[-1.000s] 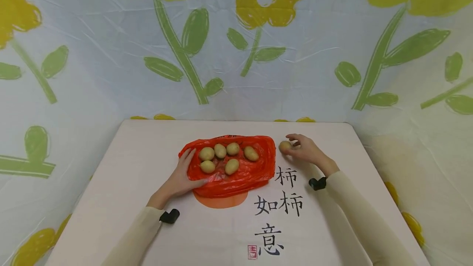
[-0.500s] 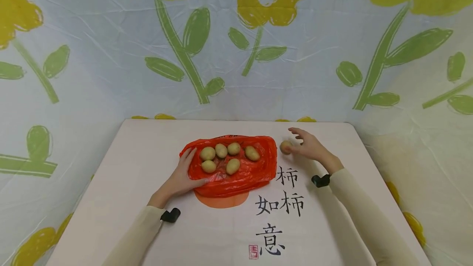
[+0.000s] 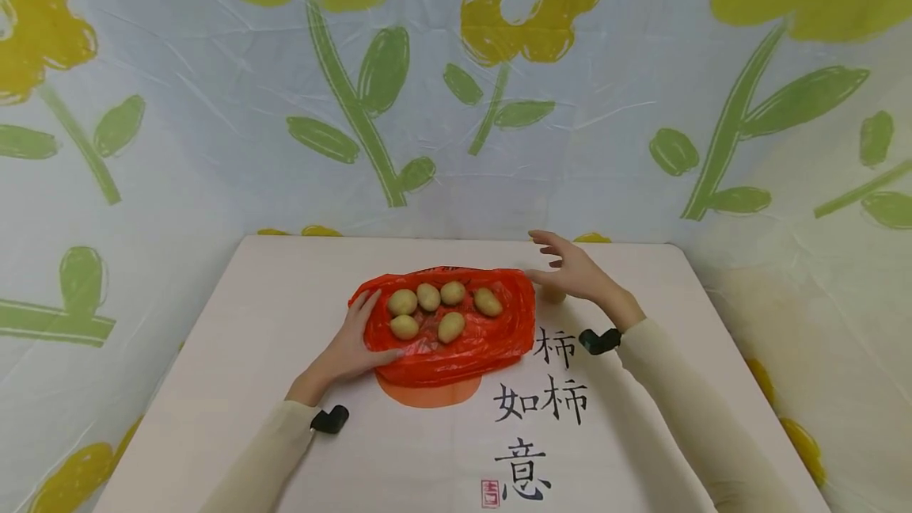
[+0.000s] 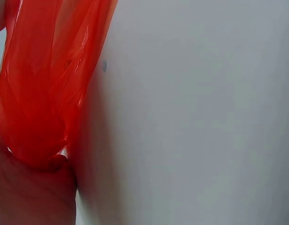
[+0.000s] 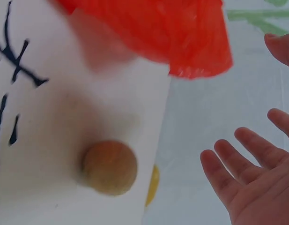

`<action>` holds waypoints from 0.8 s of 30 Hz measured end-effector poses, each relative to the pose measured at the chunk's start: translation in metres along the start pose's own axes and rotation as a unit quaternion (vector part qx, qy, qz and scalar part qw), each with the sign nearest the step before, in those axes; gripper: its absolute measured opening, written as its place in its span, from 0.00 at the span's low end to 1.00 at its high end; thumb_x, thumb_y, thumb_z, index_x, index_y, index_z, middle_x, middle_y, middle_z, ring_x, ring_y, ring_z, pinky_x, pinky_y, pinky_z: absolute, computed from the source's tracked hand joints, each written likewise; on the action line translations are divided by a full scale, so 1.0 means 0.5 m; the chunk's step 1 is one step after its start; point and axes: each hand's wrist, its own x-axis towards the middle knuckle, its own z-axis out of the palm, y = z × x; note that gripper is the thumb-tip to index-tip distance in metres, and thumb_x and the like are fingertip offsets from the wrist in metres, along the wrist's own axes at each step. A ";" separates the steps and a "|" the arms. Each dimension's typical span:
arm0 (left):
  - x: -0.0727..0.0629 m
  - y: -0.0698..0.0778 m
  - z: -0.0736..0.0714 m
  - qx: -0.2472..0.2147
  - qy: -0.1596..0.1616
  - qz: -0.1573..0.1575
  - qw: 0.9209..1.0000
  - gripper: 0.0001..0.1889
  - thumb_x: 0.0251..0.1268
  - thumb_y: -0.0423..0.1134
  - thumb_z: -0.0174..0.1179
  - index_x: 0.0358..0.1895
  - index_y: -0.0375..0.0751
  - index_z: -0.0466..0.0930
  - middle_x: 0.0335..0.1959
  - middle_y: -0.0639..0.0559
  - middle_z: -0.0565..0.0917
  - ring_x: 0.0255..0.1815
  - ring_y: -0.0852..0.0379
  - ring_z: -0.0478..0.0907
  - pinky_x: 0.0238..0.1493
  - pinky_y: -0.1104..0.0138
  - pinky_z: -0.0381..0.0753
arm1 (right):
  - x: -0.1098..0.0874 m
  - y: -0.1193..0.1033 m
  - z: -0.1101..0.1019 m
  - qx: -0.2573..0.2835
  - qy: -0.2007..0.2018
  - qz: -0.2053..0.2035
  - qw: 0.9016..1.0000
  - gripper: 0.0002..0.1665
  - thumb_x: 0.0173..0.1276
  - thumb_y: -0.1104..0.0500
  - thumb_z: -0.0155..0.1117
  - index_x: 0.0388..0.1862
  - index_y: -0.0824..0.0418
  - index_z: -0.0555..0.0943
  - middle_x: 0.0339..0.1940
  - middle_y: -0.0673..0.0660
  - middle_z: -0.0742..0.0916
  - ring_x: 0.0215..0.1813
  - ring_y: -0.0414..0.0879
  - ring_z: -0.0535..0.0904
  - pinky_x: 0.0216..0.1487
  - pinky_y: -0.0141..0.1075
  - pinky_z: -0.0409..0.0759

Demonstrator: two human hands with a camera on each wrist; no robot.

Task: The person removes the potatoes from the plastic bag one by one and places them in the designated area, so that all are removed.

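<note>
A red plastic bag [image 3: 466, 351] lies spread open on the table with its mouth up. Several small yellow potatoes, such as one front potato [image 3: 451, 328], sit inside it. My left hand [image 3: 349, 348] holds the bag's left end, fingers along the far side and thumb at the front. In the left wrist view the red bag [image 4: 39, 89] bulges beside that hand. One lone potato [image 5: 110, 167] rests on the table right of the bag, partly hidden under my right hand in the head view. My right hand [image 3: 579, 271] hovers above it, fingers spread, holding nothing, thumb near the bag's right rim.
The pale tabletop [image 3: 285, 283] carries printed black characters [image 3: 523, 469] and an orange printed shape [image 3: 431, 394] in front of the bag. A white cloth [image 3: 235, 101] with yellow flowers hangs behind and along both sides.
My right hand has come away from the lone potato, lifted, and moved left toward the bag's right rim. The potato stays on the table. My left hand keeps its place on the bag.
</note>
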 end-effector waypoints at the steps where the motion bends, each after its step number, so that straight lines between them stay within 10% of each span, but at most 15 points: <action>1: 0.000 -0.001 0.001 0.000 0.000 0.000 1.000 0.63 0.52 0.63 0.74 0.85 0.50 0.42 0.85 0.43 0.40 0.82 0.34 0.48 0.70 0.34 0.69 | 0.005 -0.009 0.003 0.001 -0.003 -0.007 1.000 0.50 0.67 0.45 0.72 0.82 0.55 0.61 0.80 0.63 0.69 0.76 0.65 0.68 0.71 0.62 0.73; 24: -0.002 0.003 -0.003 -0.015 0.001 -0.007 1.000 0.63 0.52 0.62 0.75 0.85 0.49 0.42 0.86 0.43 0.38 0.84 0.34 0.46 0.73 0.33 0.64 | 0.070 -0.119 0.103 0.005 -0.080 -0.074 0.994 0.48 0.66 0.47 0.75 0.80 0.54 0.64 0.77 0.57 0.73 0.74 0.60 0.72 0.72 0.57 0.74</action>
